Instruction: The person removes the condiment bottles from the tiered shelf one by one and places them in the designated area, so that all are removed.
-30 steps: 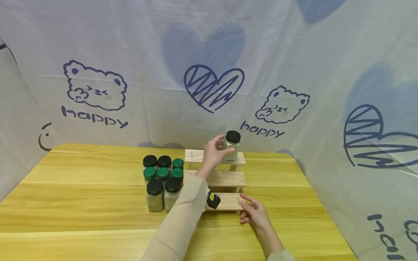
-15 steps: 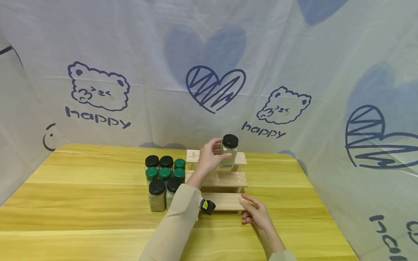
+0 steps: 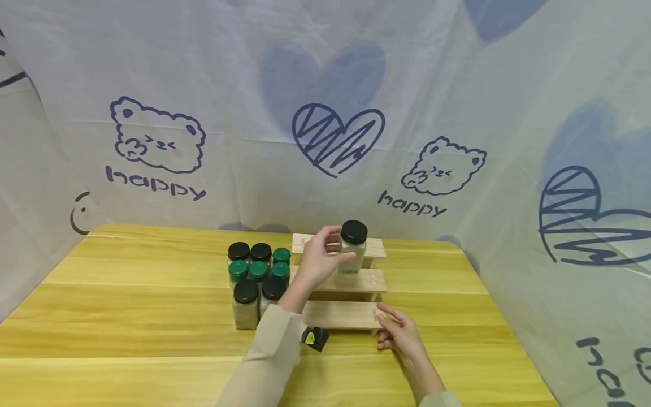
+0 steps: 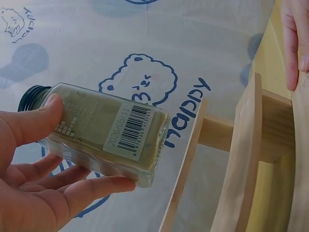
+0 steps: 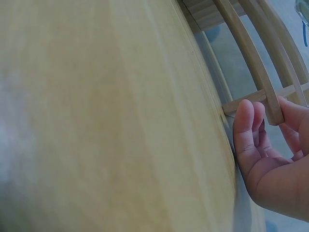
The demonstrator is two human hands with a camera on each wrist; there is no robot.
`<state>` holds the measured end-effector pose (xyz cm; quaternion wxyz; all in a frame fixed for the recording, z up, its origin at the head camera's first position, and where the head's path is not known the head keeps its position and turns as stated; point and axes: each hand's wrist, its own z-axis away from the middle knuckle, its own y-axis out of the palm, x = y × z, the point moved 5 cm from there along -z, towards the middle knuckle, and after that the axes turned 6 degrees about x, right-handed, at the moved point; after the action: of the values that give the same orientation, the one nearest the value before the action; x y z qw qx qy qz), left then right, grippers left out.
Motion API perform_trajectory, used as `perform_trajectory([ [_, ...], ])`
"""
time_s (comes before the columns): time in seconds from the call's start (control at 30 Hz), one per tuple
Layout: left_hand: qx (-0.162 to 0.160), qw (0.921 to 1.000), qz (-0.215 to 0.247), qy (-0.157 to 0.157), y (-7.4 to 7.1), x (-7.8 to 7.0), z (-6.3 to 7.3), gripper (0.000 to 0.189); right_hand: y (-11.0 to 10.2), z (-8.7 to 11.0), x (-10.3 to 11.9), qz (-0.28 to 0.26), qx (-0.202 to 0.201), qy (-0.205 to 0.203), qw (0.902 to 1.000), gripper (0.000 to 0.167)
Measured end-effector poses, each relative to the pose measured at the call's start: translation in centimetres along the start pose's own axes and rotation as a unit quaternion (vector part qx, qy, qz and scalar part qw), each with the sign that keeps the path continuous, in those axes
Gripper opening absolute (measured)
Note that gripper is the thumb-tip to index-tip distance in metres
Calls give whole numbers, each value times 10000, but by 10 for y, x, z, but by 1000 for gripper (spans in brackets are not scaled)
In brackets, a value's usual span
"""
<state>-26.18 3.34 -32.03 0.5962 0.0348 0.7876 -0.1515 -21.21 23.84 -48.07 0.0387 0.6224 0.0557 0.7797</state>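
Observation:
My left hand [image 3: 319,259] grips a square glass spice jar [image 3: 352,249] with a black lid, thumb on one side and fingers on the other. In the left wrist view the jar [image 4: 108,125] shows pale powder and a barcode label, its base toward the rack. From the head, it overlaps the upper and middle steps of a three-step wooden rack [image 3: 341,314]. My right hand [image 3: 404,334] pinches the right end of the lowest step. In the right wrist view, thumb and fingers lie on either side of that board [image 5: 274,108].
Left of the rack, several jars with black lids [image 3: 246,291] and green lids [image 3: 259,270] stand grouped on the wooden table [image 3: 127,316]. My left forearm partly hides one front jar. A printed cloth [image 3: 244,113] hangs behind and to the sides.
My left hand has brought the jar down and slightly left, from above the top step to over the middle step. The right hand stays at the lowest step's right end.

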Motion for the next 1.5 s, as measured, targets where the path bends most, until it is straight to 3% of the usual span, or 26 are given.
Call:
perform_trajectory([
  [0.07,1,10000,2,78,-1,1,4,53,0,0,0,14,-14,5,10000,42],
  [0.33,-75,9998,-151,-94,-7,4,20,52,1,1,0,66,-4,16,10000,43],
  [0.67,-11,9999,-101,133,-16,1,40,50,1,1,0,84,35,-101,9999,44],
  [1.0,217,9997,98,20,-22,6,56,49,2,2,3,50,65,-17,10000,45],
  [1.27,216,9993,200,-221,-32,12,71,51,2,1,2,82,27,13,10000,43],
  [1.5,674,9972,305,-126,-41,18,85,49,2,1,2,23,-15,50,10000,43],
])
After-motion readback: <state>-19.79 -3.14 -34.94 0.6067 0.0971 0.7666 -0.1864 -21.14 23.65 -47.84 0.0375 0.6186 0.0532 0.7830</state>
